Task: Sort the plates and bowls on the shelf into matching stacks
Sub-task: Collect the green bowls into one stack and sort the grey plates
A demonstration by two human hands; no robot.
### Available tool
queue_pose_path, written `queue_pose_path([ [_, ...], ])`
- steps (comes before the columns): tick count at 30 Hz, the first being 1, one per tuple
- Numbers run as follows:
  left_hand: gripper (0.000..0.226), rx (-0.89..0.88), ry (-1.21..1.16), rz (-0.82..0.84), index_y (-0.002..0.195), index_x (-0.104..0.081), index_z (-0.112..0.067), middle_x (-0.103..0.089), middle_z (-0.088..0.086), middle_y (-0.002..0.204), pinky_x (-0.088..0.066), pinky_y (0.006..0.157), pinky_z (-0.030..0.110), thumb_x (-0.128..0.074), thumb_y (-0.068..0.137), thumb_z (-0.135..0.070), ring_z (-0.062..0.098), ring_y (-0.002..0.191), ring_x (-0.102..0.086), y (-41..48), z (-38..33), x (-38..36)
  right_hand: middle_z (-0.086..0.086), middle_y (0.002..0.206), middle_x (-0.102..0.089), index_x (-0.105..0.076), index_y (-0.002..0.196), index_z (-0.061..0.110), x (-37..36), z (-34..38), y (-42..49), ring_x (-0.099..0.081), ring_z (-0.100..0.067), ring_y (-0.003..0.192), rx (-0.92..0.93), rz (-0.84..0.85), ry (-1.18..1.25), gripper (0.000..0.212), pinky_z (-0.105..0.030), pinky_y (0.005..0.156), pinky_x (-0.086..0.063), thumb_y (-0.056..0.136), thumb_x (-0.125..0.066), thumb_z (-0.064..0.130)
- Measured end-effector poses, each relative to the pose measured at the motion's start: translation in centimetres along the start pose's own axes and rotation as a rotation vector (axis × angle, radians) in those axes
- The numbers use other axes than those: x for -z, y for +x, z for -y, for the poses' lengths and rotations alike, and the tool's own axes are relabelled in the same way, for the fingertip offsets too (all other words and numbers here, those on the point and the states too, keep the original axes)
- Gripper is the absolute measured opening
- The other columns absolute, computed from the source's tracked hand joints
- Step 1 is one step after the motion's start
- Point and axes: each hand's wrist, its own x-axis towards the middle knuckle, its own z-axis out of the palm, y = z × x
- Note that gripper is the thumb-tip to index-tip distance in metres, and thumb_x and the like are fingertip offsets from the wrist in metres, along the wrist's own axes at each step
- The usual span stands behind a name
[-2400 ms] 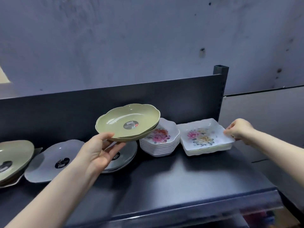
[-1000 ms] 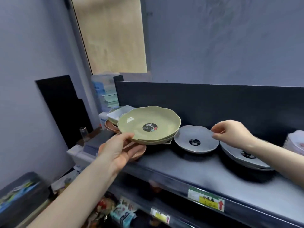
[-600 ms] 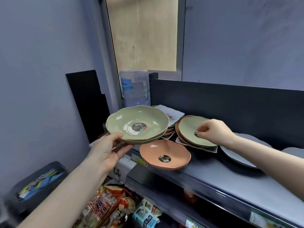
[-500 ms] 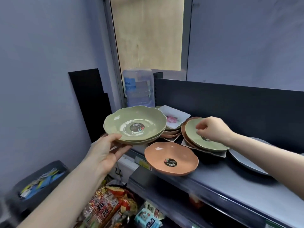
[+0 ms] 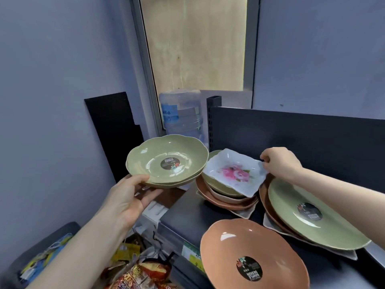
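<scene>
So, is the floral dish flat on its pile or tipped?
Tipped: the floral dish sits askew on the green bowl, its right corner pinched up by the right hand.

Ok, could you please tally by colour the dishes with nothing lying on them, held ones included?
Green scalloped plastic dishes: 2, one bowl held by the left hand, one wide plate on the shelf.
Orange scalloped plastic plate: 1.
White square floral dish: 1, pinched by the right hand.
Total: 4.
</scene>
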Motion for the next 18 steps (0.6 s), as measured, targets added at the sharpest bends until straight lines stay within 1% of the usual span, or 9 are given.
queue_pose_path([
  [1,0.013,0.011,-0.001,0.006,0.097,-0.055,-0.002,-0.056,0.017,0.094,-0.056,0.043,0.034,-0.052,0.087,0.006,0.032,0.093,-0.058,0.8,-0.1,-0.3,-0.016,0.088,-0.068,-0.067,0.086,0.002,-0.4,-0.1,0.6,-0.063,-0.038,0.082,-0.003,0.022,-0.017,0.017,-0.041,0.068,-0.055,0.078,-0.052,0.004],
  [3,0.016,0.038,0.002,0.024,0.102,-0.054,-0.002,-0.057,0.018,0.095,-0.057,0.042,0.035,-0.051,0.088,0.006,0.033,0.092,-0.059,2.0,-0.2,-0.9,-0.015,0.07,-0.055,-0.051,0.066,0.005,-1.1,-0.1,1.5,-0.051,-0.033,0.064,-0.023,0.075,-0.041,0.011,-0.034,0.053,-0.039,0.076,-0.049,0.002],
  [5,0.019,0.047,0.011,0.036,0.105,-0.054,-0.002,-0.059,0.018,0.093,-0.058,0.044,0.038,-0.051,0.088,0.006,0.034,0.088,-0.061,3.2,-0.2,-1.3,-0.012,0.067,-0.045,-0.04,0.063,0.01,-1.8,0.1,2.1,-0.038,-0.026,0.058,-0.063,0.123,-0.053,0.017,-0.031,0.051,-0.027,0.075,-0.049,0.002],
  [8,0.016,0.066,0.011,0.056,0.099,-0.056,-0.002,-0.059,0.017,0.089,-0.058,0.045,0.04,-0.051,0.087,0.007,0.033,0.081,-0.062,5.0,-0.2,-1.7,-0.018,0.073,-0.054,-0.052,0.066,0.004,-2.8,0.3,2.8,-0.044,-0.024,0.061,-0.127,0.129,-0.025,0.011,-0.028,0.053,-0.032,0.077,-0.055,0.005],
  [11,0.014,0.094,0.011,0.077,0.096,-0.056,-0.003,-0.059,0.016,0.088,-0.058,0.046,0.041,-0.051,0.088,0.007,0.031,0.079,-0.061,6.7,-0.5,-2.1,-0.008,0.081,-0.064,-0.059,0.068,0.012,-3.0,0.5,3.2,-0.058,-0.027,0.072,-0.186,0.099,0.055,0.012,-0.027,0.059,-0.042,0.08,-0.062,0.01],
  [13,0.018,0.107,0.01,0.102,0.103,-0.056,-0.001,-0.06,0.016,0.091,-0.058,0.046,0.04,-0.05,0.087,0.007,0.032,0.081,-0.062,7.6,-0.7,-2.2,-0.004,0.079,-0.067,-0.065,0.072,0.015,-2.0,0.5,3.4,-0.062,-0.023,0.072,-0.255,0.056,0.157,0.009,-0.027,0.06,-0.045,0.079,-0.066,0.01],
  [14,0.023,0.114,0.009,0.117,0.109,-0.056,-0.001,-0.061,0.016,0.092,-0.058,0.045,0.04,-0.051,0.087,0.007,0.033,0.082,-0.063,8.1,-0.9,-2.4,-0.001,0.075,-0.067,-0.068,0.071,0.015,-1.1,0.4,3.4,-0.061,-0.02,0.068,-0.293,0.032,0.204,0.009,-0.025,0.056,-0.044,0.078,-0.068,0.01],
  [16,0.03,0.124,0.007,0.148,0.116,-0.054,-0.001,-0.061,0.016,0.093,-0.057,0.044,0.038,-0.051,0.087,0.007,0.033,0.082,-0.063,8.8,-1.1,-2.9,0.004,0.068,-0.064,-0.069,0.069,0.018,0.8,0.1,2.9,-0.059,-0.014,0.063,-0.345,-0.009,0.231,0.011,-0.023,0.049,-0.04,0.076,-0.069,0.01],
  [18,0.032,0.133,0.018,0.192,0.118,-0.054,-0.003,-0.062,0.014,0.093,-0.056,0.042,0.035,-0.051,0.087,0.006,0.032,0.083,-0.063,9.5,-1.2,-4.0,0.006,0.067,-0.065,-0.069,0.067,0.021,2.9,-0.4,1.5,-0.06,-0.013,0.064,-0.4,-0.056,0.232,0.013,-0.022,0.047,-0.04,0.074,-0.067,0.011],
])
